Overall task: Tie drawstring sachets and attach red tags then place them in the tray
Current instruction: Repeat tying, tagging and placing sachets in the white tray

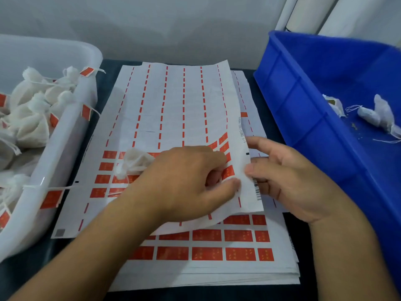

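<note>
On table, both hands' grips pinch tag sheet.

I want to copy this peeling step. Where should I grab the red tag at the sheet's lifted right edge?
Pinch the red tag at its free right-hand corner, coming from the right, where the top sheet curls up. That bend should lift the tag's edge off the backing, likely giving a fingertip purchase, while the right hand steadies the sheet.
</note>
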Demonstrator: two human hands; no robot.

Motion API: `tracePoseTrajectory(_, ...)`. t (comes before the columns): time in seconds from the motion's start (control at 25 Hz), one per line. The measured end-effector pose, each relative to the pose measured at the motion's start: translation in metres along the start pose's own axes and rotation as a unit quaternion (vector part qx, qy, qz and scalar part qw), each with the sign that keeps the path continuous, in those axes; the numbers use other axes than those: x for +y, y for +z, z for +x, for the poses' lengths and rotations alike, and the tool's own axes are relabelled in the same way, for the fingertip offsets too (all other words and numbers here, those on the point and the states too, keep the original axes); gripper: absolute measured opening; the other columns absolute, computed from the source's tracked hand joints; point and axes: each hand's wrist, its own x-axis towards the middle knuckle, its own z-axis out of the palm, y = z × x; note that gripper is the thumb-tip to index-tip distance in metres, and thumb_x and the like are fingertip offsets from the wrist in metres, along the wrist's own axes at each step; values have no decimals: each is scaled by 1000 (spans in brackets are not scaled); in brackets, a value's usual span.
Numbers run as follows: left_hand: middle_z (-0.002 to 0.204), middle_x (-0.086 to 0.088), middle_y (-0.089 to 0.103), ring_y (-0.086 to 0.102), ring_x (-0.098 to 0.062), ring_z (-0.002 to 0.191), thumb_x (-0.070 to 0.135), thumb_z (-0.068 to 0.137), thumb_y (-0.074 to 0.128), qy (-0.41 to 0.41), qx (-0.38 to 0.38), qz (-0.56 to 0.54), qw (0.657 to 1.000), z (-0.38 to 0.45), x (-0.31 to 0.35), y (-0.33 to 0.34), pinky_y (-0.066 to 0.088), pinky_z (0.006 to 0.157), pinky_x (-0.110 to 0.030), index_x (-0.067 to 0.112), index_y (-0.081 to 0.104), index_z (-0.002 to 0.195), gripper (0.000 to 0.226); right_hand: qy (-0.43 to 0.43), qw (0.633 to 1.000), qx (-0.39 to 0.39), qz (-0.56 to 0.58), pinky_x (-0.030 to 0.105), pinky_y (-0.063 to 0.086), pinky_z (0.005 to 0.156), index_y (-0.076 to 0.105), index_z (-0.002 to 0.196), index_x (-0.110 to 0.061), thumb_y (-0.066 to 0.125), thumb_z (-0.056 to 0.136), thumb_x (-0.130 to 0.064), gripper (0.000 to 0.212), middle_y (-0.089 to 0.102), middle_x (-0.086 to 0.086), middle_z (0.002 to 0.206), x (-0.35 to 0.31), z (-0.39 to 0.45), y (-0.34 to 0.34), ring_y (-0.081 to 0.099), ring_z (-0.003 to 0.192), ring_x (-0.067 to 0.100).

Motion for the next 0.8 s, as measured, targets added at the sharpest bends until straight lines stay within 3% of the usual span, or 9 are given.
tracePoseTrajectory(0.16, 66, 15, 53, 55, -7, 61, 57, 90, 50, 45, 24, -13, 999, 0, 0, 3, 47, 53, -23, 32, 44, 68, 34, -6, 1000, 9, -8, 30, 61, 72, 68, 121, -33, 64, 92, -26, 30, 78, 11, 108, -1, 2, 7, 77, 92, 28)
tracePoseTrajectory(0.32, 68, 17, 56, 58, -7, 70, 60, 91, 46, 13, 12, -81, 997, 0, -4, 9, 40, 54, -18, 33, 48, 69, 35, 5, 998, 31, -50, 33, 60, 73, 71, 107, -33, 61, 90, -37, 20, 78, 4, 108, 1, 7, 11, 77, 93, 27)
tracePoseTrajectory(0.48, 67, 14, 55, 57, -8, 67, 51, 93, 47, 28, 35, -48, 998, 2, -9, 14, 43, 53, -21, 30, 49, 70, 31, -13, 997, 45, -62, 35, 59, 77, 71, 107, -31, 57, 90, -32, 22, 78, 2, 106, 4, 10, 16, 76, 91, 21)
tracePoseTrajectory(0.8, 71, 10, 58, 59, -11, 72, 38, 97, 47, 27, 29, -120, 992, 2, -10, 18, 44, 58, -25, 29, 53, 71, 28, -18, 996, 47, -73, 36, 63, 76, 70, 104, -36, 57, 89, -35, 20, 79, -3, 105, 5, 11, 17, 77, 93, 24)
